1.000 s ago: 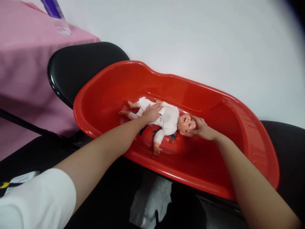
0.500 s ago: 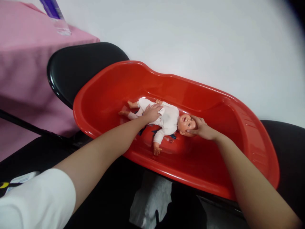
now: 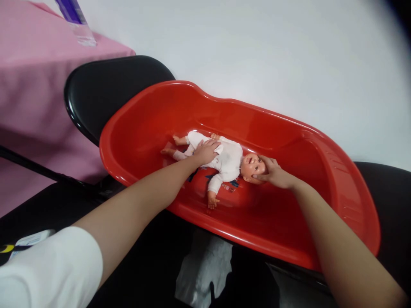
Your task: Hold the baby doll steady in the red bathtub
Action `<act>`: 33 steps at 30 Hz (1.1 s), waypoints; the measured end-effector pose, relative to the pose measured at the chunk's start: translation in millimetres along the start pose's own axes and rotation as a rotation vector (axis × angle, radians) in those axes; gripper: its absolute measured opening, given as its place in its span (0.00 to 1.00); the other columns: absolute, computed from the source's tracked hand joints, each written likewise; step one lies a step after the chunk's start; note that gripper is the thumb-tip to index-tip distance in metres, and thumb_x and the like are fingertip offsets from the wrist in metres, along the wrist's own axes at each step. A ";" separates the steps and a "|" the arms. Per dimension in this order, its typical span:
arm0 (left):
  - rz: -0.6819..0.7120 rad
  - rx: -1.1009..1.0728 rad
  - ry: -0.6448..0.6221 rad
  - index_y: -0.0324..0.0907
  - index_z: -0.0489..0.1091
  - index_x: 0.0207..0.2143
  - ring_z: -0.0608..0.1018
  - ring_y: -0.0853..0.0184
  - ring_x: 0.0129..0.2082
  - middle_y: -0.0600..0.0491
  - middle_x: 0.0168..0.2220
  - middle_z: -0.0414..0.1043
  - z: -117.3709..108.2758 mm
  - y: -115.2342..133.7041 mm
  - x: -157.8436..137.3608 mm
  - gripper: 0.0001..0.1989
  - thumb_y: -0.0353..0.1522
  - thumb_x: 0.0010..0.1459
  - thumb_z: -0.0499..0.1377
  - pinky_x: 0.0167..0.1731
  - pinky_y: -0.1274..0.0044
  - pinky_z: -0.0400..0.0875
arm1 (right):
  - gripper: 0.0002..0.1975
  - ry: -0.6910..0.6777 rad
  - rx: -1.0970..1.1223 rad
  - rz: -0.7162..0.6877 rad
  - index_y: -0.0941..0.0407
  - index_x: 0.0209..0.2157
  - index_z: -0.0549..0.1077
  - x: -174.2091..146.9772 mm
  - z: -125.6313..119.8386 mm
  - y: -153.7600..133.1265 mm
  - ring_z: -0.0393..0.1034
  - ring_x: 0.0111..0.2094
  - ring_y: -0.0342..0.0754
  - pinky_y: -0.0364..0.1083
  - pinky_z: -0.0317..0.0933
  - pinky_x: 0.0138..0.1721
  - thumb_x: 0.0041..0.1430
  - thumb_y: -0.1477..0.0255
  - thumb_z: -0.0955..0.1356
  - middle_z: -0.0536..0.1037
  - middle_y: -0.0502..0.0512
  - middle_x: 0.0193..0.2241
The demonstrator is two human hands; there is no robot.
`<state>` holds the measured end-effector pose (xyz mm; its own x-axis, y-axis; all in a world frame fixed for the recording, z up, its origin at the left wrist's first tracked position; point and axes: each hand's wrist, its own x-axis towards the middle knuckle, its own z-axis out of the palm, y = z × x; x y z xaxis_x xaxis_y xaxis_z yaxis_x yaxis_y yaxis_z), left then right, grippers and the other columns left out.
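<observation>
A baby doll (image 3: 229, 158) in white clothes lies on its back in a red baby bathtub (image 3: 144, 111). Its head points right and its bare feet point left. My right hand (image 3: 275, 173) cups the crown of its head, fingers and thumb spread around it. On the doll's belly rests my left hand (image 3: 206, 152), fingers curled, with a white cloth edge (image 3: 219, 149) sticking out beside them. Whether that edge is a loose cloth or part of the doll's clothing, I cannot tell. One doll arm stretches toward the tub's near side.
Black chairs (image 3: 115, 81) stand at both ends of the tub. A pink-covered table (image 3: 38, 51) at the upper left bears a clear and purple package (image 3: 78, 21). The white wall (image 3: 257, 51) runs behind. A white and yellow item (image 3: 28, 241) lies at lower left.
Both hands keep their places on the doll. The whole view has shifted very slightly; nothing else visibly differs.
</observation>
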<state>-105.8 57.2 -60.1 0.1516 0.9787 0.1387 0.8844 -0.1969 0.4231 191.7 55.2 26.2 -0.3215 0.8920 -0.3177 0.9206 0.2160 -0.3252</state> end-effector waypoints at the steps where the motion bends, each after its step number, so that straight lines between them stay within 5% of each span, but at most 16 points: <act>1: -0.003 -0.001 0.001 0.47 0.56 0.62 0.56 0.61 0.64 0.51 0.65 0.53 -0.7 0.8 -0.2 0.27 0.34 0.59 0.50 0.64 0.58 0.42 | 0.48 0.001 -0.002 -0.002 0.45 0.65 0.46 0.3 0.1 0.6 0.49 0.62 0.65 0.62 0.50 0.62 0.46 0.50 0.69 0.50 0.59 0.61; 33: -0.021 -0.029 0.004 0.47 0.57 0.61 0.57 0.61 0.63 0.51 0.65 0.54 -4.9 6.1 -1.7 0.27 0.33 0.58 0.51 0.64 0.58 0.43 | 0.48 0.005 -0.018 -0.008 0.46 0.64 0.47 1.1 0.0 2.0 0.47 0.63 0.65 0.62 0.49 0.63 0.45 0.49 0.69 0.50 0.60 0.61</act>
<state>-102.8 54.0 -53.4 0.1310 0.9824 0.1329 0.8742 -0.1777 0.4519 193.2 56.6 25.2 -0.3279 0.8921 -0.3110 0.9218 0.2301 -0.3119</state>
